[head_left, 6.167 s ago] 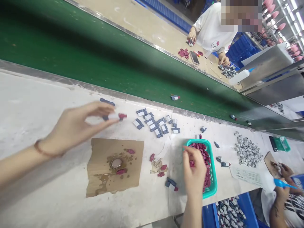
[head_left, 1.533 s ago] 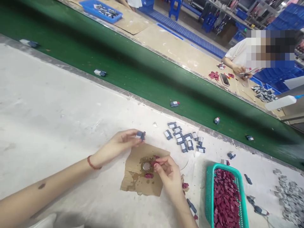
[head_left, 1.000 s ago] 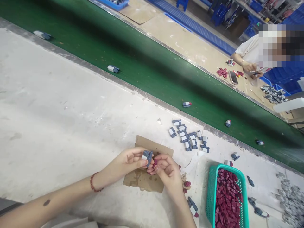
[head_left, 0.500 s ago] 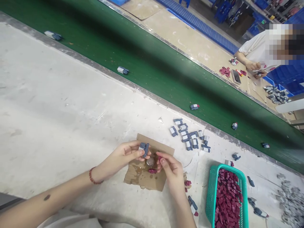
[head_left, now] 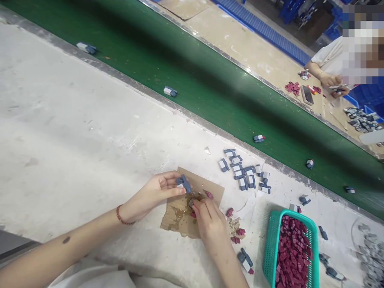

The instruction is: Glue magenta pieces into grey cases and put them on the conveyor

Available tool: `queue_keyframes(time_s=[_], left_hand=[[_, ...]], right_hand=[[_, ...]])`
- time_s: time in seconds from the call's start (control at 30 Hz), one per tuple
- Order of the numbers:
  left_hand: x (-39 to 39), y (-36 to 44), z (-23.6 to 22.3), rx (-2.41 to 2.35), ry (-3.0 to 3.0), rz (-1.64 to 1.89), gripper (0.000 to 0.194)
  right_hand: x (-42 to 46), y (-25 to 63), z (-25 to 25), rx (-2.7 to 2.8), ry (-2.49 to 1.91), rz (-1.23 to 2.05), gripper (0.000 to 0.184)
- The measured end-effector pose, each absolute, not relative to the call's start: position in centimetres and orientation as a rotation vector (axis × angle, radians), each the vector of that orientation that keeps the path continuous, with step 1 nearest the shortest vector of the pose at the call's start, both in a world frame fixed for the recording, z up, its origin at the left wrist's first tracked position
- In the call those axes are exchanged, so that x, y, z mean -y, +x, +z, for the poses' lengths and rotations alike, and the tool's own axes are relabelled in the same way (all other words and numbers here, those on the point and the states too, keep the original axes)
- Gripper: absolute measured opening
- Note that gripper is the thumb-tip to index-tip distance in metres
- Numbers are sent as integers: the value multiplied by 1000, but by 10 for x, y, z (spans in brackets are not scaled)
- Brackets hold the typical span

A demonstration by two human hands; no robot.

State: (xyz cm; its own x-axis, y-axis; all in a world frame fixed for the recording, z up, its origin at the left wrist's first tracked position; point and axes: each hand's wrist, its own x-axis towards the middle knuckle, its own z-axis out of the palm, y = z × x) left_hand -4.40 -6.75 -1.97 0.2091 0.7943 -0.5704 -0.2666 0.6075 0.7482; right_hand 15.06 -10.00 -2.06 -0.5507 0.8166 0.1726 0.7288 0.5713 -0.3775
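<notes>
My left hand (head_left: 160, 187) pinches a small blue-grey and white plastic part (head_left: 183, 183) above the upper left of a stained cardboard piece (head_left: 214, 188). My right hand (head_left: 211, 220) is closed, its fingertips pressed together over the cardboard at a small round metal cap (head_left: 191, 203). The fingers partly cover the cap, and what they pinch is hidden. Beside the fingertips a maroon piece (head_left: 193, 215) shows in part. Another maroon piece (head_left: 209, 195) lies on the cardboard just beyond my right knuckles. Wet-looking brown stains surround the cap.
A teal basket (head_left: 268, 244) of maroon pieces stands at right. Several blue-and-white parts (head_left: 242, 183) lie beyond the cardboard. A green conveyor belt (head_left: 207, 104) carries similar parts. Across it, a person's hands (head_left: 333, 82) work near a phone (head_left: 307, 95). Grey pieces (head_left: 373, 252) are heaped far right.
My right hand has moved left and down onto the cap, no longer visibly holding a maroon piece. The part in my left hand has turned. The whole view has shifted slightly.
</notes>
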Motion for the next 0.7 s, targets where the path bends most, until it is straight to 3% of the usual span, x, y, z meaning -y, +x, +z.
queue_keyframes(time_s=[0.17,0.4,0.53,0.7], left_hand=[[69,-44,-21,-1060,583,789,49],[73,-43,-24,-923,565,641,52],[78,-39,-21,-891,743,619,36],[82,-35,-15,-869,897,581,34]], right_hand=[[98,151,-20,2431,-1245,455,29],[93,162,-14,1585,-1438,1176,8],[96,161,-14,1317,-1372,1271,8],[98,157,-11,1328,-1271,1231,5]])
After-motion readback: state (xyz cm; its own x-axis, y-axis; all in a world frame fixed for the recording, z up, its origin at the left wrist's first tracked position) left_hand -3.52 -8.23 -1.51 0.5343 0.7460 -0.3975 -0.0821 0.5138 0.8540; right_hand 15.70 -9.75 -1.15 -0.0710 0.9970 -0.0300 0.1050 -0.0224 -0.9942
